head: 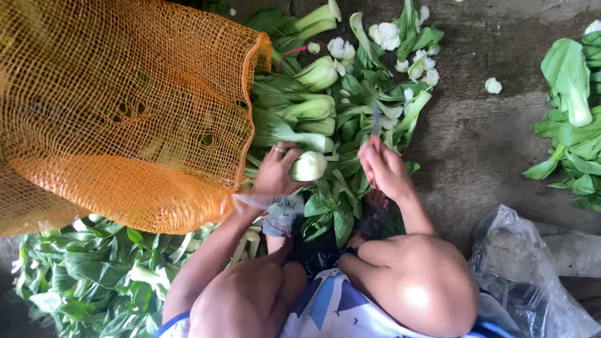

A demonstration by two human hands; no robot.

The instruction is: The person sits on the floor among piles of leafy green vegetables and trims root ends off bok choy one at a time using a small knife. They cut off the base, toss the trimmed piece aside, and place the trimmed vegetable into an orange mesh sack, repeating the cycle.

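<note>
Gripping a bok choy (308, 166) at mid-frame in my left hand (275, 170), my right hand (383, 168) closed on a knife (375, 120), I should cut cleanly, blade clear of fingers.

Net sack (119, 119) left of greens pile (350, 106) — plastic bag (532, 275), perhaps empty, right.
</note>
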